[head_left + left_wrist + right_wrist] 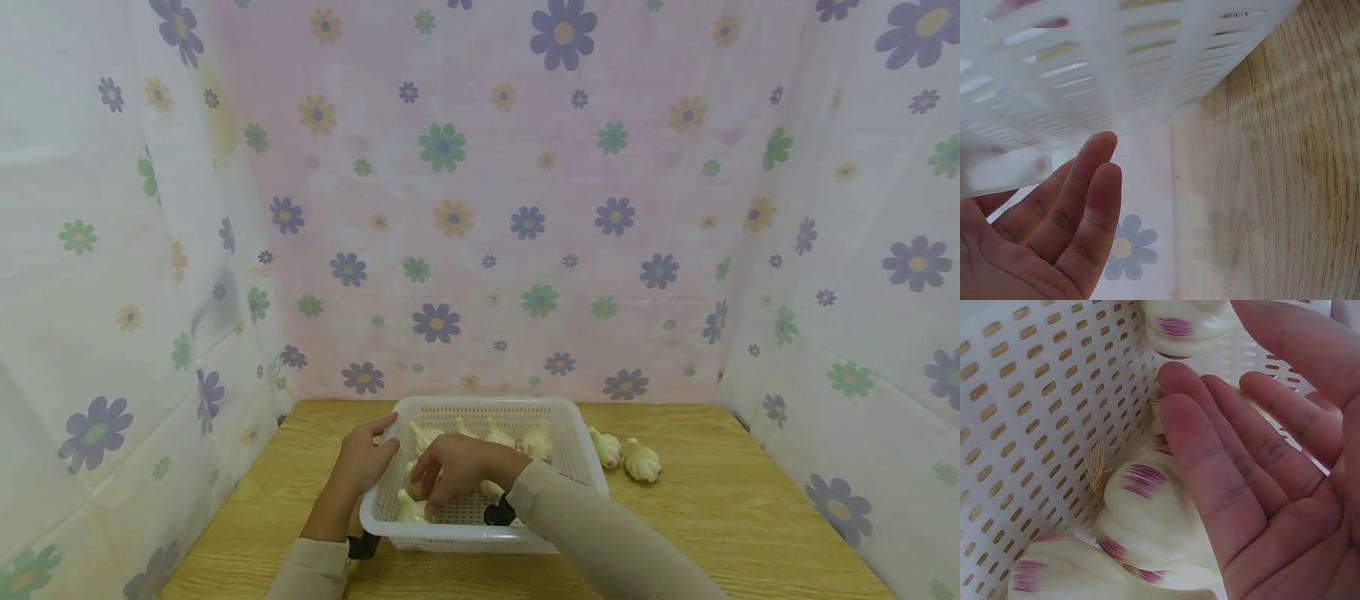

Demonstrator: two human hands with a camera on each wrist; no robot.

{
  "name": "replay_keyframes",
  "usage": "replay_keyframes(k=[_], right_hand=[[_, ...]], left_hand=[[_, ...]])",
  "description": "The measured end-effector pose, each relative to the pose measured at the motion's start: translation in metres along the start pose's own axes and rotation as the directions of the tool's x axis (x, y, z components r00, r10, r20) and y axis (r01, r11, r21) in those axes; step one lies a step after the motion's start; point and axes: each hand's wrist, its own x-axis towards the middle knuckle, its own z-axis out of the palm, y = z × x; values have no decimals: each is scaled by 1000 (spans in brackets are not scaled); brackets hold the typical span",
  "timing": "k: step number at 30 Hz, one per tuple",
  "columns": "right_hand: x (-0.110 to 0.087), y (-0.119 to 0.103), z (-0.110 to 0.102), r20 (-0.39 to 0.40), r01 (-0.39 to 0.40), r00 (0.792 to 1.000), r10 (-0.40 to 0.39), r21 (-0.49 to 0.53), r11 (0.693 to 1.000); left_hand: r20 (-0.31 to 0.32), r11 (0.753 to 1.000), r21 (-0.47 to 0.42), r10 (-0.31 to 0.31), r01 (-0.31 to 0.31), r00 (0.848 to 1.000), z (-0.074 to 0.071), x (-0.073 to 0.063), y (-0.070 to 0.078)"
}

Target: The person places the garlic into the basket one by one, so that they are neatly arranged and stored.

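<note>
A white plastic basket [480, 531] with slotted walls holds several garlic bulbs [536, 442], pale with purple streaks. At its left rim, my left hand [364, 457] holds on, thumb at the edge. The left wrist view shows other fingers [1094, 206] under the rim, along the outer wall. My right hand [465, 467] reaches into the basket, palm down, its thumb close to a front-left garlic bulb [411, 507]. In the right wrist view the fingers [1210, 462] are loosely extended beside garlic bulbs [1147, 512], with another bulb [1182, 328] near the thumb tip.
Two garlic bulbs [642, 460] lie on the wooden table [720, 517] just right of the basket. Flower-patterned sheets [495, 250] enclose the table at the back and both sides. A black wrist-camera piece [498, 512] shows below the right wrist.
</note>
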Motion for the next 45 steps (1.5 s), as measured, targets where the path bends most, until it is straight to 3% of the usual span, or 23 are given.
replay_keyframes(k=[7,14,26,37,45], right_hand=[[-4,-3,-3,-11,28,1000,-29,-79,997],[-10,-4,-13,-24,17,1000,-18,-22,1000],[-32,-2,-34,-61,103,993,-100,39,994],[-67,10,-55,-122,112,988,-94,153,982],[-94,23,-66,-172,122,980,-96,149,981]], left_hand=[[7,1000,-10,-1,1,1000,0,0,1],[4,1000,4,6,-6,1000,-1,-1,1],[12,1000,-18,-3,4,1000,0,-1,1],[37,998,-56,-12,14,999,-2,-3,2],[39,998,-65,-20,23,999,-2,-4,2]])
